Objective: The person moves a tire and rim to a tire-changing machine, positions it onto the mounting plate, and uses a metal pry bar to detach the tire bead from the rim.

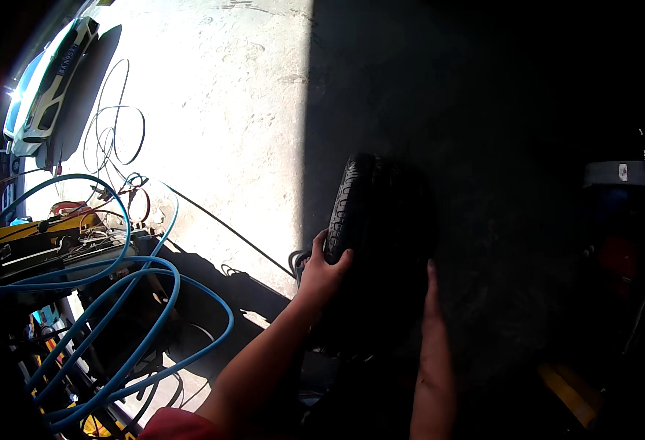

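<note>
A tyre [342,209] was between the two hands.
The left hand [324,273] touched its left side; the right hand [431,286] was at its right. Well to the left were hose loops [167,323] and, beyond them, a car [44,99], with a cable [145,130] looped on the floor [227,110] between car and tyre.

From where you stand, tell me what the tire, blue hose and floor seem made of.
Tire: probably rubber, dull black, by its grooved tread.
Blue hose: smooth, perhaps plastic or rubber, bending in loose loops.
Floor: likely concrete, matte, with patchy marks.
</note>
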{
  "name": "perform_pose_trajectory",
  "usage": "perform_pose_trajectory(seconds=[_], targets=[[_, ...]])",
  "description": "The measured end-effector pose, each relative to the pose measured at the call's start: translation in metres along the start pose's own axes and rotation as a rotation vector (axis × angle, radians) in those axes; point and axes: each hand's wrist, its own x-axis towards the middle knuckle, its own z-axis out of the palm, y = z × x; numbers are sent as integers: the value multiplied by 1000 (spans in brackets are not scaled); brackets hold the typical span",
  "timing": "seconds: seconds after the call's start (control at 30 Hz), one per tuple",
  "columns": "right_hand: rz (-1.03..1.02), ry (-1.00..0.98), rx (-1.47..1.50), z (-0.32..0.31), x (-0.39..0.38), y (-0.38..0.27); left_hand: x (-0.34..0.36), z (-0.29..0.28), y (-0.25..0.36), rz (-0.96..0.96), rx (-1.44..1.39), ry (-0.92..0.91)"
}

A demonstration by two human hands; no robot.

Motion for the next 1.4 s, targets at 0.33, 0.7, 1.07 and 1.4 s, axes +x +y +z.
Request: perform_pose_trajectory(seconds=[0.33, 0.7, 1.07, 1.4], targets=[[-60, -70, -29, -19, -87, 104, -62, -7, -109, 206, -131, -64], [21, -266, 184, -82, -122, 319, -133, -47, -248, 243, -57, -372], [-182, 186, -52, -36, -224, 424, -159, -99, -317, 388, -332, -586], [-289, 273, 322, 85, -409, 498, -190, -184, -399, 419, -177, -825]])
